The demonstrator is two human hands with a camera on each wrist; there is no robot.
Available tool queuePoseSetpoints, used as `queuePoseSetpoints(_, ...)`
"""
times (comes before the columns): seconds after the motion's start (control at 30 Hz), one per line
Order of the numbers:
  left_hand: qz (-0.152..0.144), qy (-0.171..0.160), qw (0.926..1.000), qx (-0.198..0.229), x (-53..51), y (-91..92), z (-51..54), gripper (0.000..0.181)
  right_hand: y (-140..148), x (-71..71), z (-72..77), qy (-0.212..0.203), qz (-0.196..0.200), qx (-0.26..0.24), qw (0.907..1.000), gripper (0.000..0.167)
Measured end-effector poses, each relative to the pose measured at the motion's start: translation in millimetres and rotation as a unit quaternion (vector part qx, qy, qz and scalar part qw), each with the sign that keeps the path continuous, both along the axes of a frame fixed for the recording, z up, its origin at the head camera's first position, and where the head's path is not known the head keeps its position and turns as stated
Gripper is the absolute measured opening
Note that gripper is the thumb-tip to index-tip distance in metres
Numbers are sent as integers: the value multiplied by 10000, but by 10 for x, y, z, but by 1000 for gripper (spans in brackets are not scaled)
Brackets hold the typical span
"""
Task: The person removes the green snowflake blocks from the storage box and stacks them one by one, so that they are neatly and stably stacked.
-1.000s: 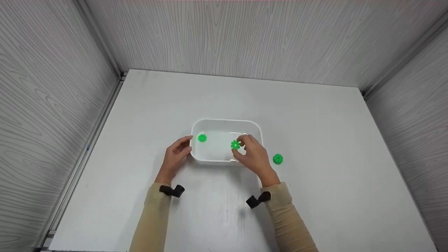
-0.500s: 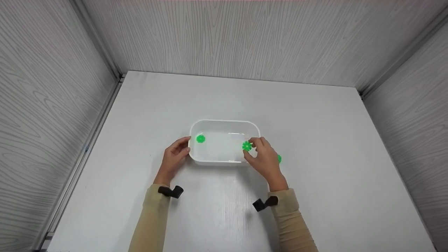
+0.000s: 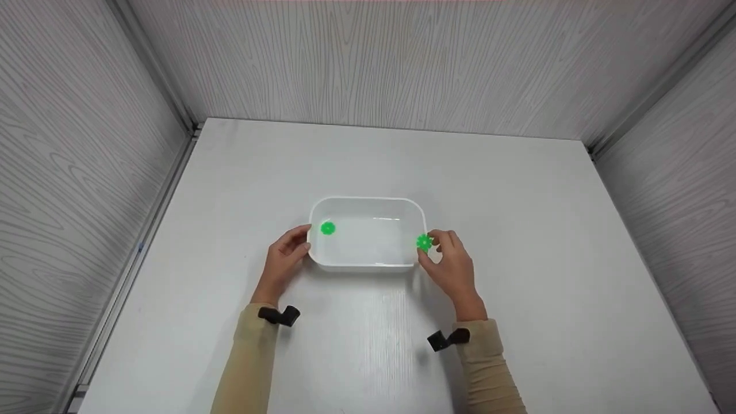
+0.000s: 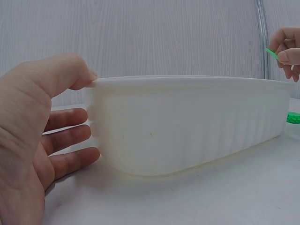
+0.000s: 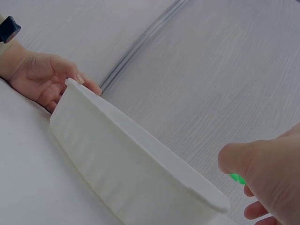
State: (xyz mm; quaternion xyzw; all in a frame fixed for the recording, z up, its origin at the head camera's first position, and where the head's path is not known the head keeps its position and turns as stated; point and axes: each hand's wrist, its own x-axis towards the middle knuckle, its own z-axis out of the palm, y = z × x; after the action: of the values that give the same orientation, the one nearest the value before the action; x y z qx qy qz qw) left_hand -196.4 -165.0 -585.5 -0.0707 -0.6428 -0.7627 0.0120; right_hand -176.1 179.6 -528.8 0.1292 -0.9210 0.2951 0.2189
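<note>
A white plastic tub (image 3: 368, 265) stands on the table. My left hand (image 3: 286, 259) touches its left end; in the left wrist view the thumb rests at the rim and the other fingers lie against the outer wall. My right hand (image 3: 451, 267) pinches a green notched plastic disc (image 3: 424, 242) between thumb and finger, above the tub's right rim. In the right wrist view most of that disc (image 5: 237, 179) is hidden by the thumb. Another green notched disc (image 3: 328, 228) lies in the tub's left part.
More green plastic (image 4: 293, 117) sits on the table right of the tub, hidden behind my right hand in the head view. The white table (image 3: 368, 161) is bounded by wood-grained panels (image 3: 368, 63) at the back and both sides.
My right hand has moved right with the green disc, from over the tub to its right rim, now covering the green piece on the table. My left hand has stayed at the tub.
</note>
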Motion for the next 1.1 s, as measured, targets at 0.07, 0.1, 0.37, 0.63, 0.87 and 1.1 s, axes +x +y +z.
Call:
queuePoseSetpoints(0.07,-16,-43,10000,-23,19,14,56,41,57,19,-29,-13,-65,-38,10000,30)
queuePoseSetpoints(0.1,-26,-55,10000,-60,28,22,86,41,86,28,-43,9,-99,-45,9999,30)
queuePoseSetpoints(0.37,9,-92,9998,-151,43,16,114,40,295,59,-146,295,-316,-206,9989,31)
queuePoseSetpoints(0.63,6,-68,10000,-24,-32,-16,-65,39,507,96,-250,-131,-676,-380,9969,31)
queuePoseSetpoints(0.87,97,81,9999,-63,-38,-7,-115,40,622,87,-335,-1050,-817,-450,9901,33)
queuePoseSetpoints(1.1,182,120,9997,-144,-32,15,-116,40,668,67,-389,-1704,-823,-348,9813,34)
